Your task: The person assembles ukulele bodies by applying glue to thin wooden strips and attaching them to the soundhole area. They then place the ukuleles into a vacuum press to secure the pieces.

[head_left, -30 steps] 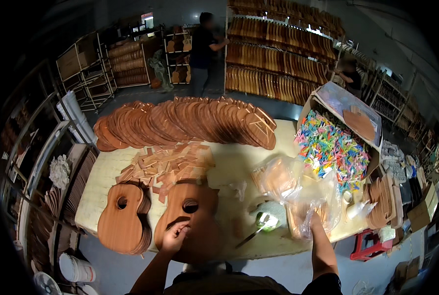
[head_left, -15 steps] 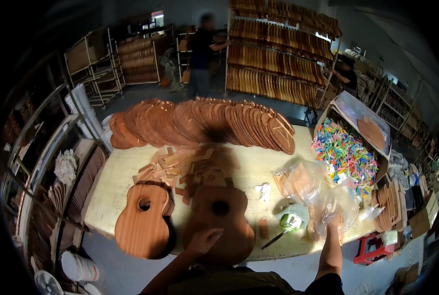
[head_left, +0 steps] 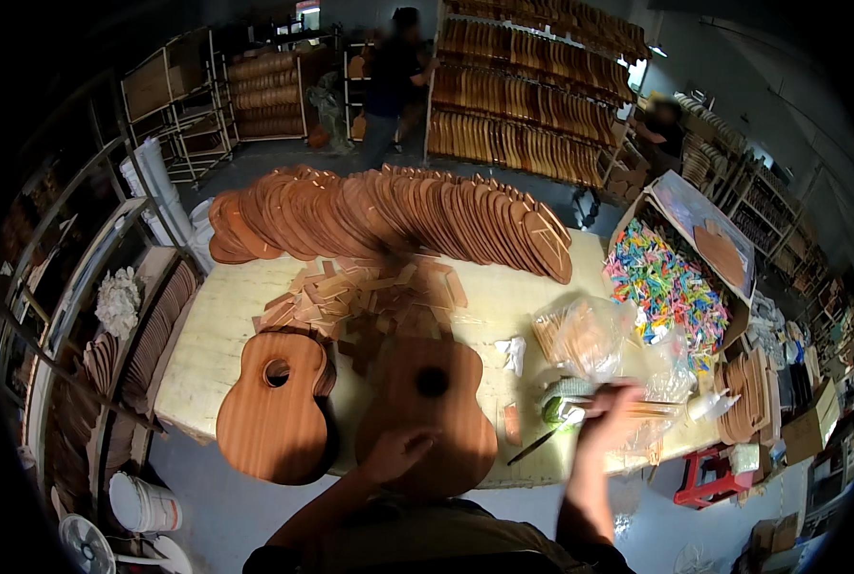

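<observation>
Two stacks of guitar-shaped wooden plates with round sound holes lie at the table's near edge, a left stack [head_left: 272, 421] and a shaded right stack [head_left: 456, 407]. Over the lower part of the right stack is my left hand [head_left: 396, 455], its fingers loosely bent and nothing visible in them. My right hand [head_left: 611, 413], blurred by motion, is closed around several thin wooden strips [head_left: 658, 409] that stick out to its right. Beneath it stand a green-and-white glue container [head_left: 558, 411] and a dark-handled brush [head_left: 534, 447]. A clear plastic bag [head_left: 594, 335] with more strips lies beyond.
Small wood pieces [head_left: 322, 301] are heaped behind the plates. A long row of curved wooden plates [head_left: 389, 215] leans along the far edge. At right are a box of colourful clips [head_left: 671, 282], a white bottle [head_left: 709, 407] and a red stool [head_left: 709, 478]. Two people stand near far racks.
My right hand has come out of the plastic bag and moved left, now with thin wooden strips in it. The left hand stays over the right plate stack, its fingers slightly more bent.
</observation>
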Demonstrator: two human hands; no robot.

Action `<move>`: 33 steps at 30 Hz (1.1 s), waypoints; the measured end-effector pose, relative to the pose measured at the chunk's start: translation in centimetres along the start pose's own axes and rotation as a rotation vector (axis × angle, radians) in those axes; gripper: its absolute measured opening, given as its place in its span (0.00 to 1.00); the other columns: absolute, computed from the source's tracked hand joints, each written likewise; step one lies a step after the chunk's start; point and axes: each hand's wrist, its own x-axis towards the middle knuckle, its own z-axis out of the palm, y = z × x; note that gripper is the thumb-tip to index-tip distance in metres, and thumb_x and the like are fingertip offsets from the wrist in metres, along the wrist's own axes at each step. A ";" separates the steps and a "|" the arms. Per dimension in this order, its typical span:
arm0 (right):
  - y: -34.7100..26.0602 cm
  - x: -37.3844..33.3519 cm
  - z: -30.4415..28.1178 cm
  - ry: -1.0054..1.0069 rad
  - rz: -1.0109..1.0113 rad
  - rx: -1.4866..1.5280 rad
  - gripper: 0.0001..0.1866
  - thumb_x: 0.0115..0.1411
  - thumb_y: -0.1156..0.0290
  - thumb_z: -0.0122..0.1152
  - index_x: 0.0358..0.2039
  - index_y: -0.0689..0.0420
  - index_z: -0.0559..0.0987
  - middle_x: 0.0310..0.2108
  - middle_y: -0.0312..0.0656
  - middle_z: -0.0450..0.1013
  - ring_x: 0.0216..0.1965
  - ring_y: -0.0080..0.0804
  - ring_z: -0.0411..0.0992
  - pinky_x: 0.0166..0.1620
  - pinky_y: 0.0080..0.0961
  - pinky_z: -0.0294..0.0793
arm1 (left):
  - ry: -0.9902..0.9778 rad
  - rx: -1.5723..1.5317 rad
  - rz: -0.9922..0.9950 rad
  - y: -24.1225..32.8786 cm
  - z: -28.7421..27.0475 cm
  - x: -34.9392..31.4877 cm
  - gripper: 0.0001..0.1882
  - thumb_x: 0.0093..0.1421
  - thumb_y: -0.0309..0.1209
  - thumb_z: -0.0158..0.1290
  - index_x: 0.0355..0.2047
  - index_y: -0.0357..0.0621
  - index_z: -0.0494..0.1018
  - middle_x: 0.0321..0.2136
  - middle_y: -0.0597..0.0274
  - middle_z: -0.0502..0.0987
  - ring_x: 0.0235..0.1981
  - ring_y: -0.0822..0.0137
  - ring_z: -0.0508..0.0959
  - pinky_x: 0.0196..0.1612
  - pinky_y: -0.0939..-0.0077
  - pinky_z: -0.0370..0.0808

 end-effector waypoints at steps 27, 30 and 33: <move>7.5 -12.2 3.6 -1.069 -0.527 -1.027 0.05 0.52 0.71 0.61 0.30 0.55 0.77 0.32 0.40 0.68 0.39 0.39 0.66 0.42 0.34 0.64 | 0.123 0.333 0.364 0.4 -1.3 -1.3 0.11 0.57 0.25 0.53 0.41 0.46 0.76 0.38 0.58 0.76 0.42 0.56 0.75 0.46 0.65 0.72; 7.1 -12.7 3.3 -1.087 -0.558 -0.999 0.05 0.52 0.70 0.60 0.29 0.56 0.77 0.31 0.39 0.69 0.39 0.37 0.66 0.43 0.32 0.64 | 0.222 0.492 0.495 0.2 -1.2 -1.2 0.12 0.55 0.25 0.54 0.41 0.46 0.76 0.34 0.59 0.75 0.38 0.56 0.75 0.42 0.64 0.72; 7.2 -13.4 2.9 -1.120 -0.499 -0.922 0.05 0.51 0.72 0.62 0.29 0.57 0.78 0.29 0.40 0.70 0.38 0.39 0.67 0.43 0.34 0.66 | 0.170 0.477 0.502 -0.8 -0.9 -1.3 0.10 0.54 0.26 0.53 0.38 0.45 0.76 0.31 0.58 0.74 0.35 0.56 0.74 0.40 0.63 0.71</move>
